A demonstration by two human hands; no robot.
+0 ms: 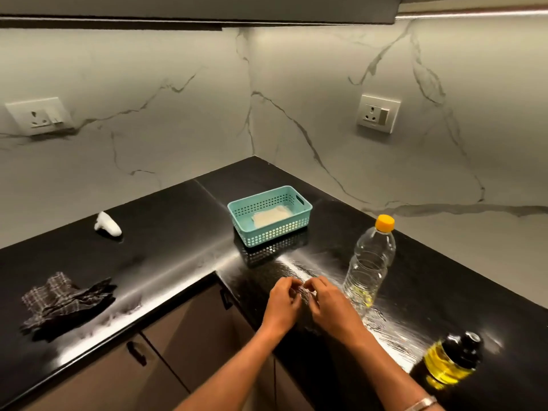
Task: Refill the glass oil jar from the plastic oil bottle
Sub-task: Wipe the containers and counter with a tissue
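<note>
Both hands meet above the black countertop's inner corner edge, left hand and right hand curled fingertip to fingertip; whether they pinch anything, I cannot tell. The upright clear plastic oil bottle with orange cap stands just beside the right hand, and the dark-lidded glass oil jar of yellow oil sits near the front edge, also on the right.

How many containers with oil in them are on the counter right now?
2. The plastic oil bottle, orange cap on, stands right of the hands with a little oil at its bottom. The glass oil jar sits nearer, at the right edge. Others may lie outside the view.
</note>
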